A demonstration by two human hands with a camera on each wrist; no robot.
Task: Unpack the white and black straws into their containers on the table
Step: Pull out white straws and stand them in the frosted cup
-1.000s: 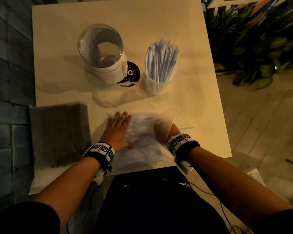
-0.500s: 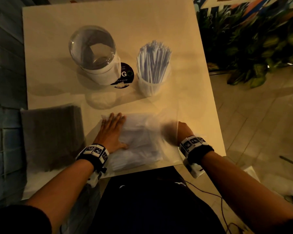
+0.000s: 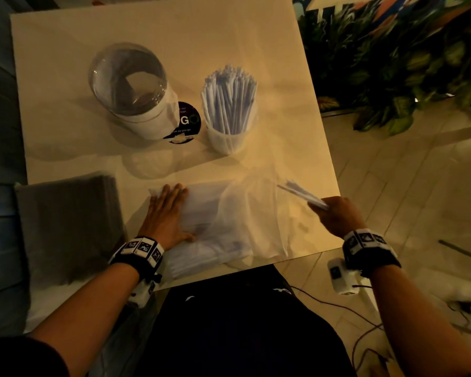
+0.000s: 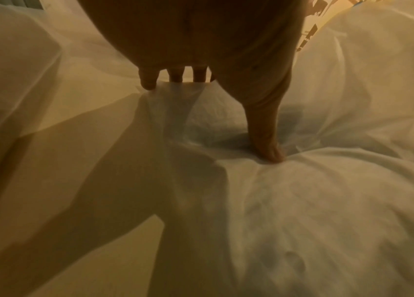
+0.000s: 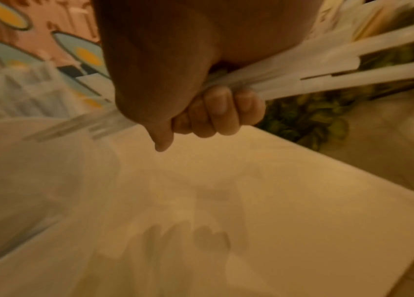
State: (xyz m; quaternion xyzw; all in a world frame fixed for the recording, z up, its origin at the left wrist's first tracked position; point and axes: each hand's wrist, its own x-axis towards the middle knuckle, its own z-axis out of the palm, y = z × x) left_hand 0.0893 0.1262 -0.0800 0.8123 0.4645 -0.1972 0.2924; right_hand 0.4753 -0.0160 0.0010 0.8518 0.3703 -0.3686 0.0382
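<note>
Head view, R hand (image 3: 337,216) pulled straws (image 3: 302,193) from bag (image 3: 229,213)

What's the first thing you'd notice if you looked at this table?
Probably the clear cup near the middle of the table, packed with upright white straws. Next, the right hand at the table's right edge, gripping a small bunch of white straws just outside the plastic bag. The left hand lies flat on that bag.
</note>
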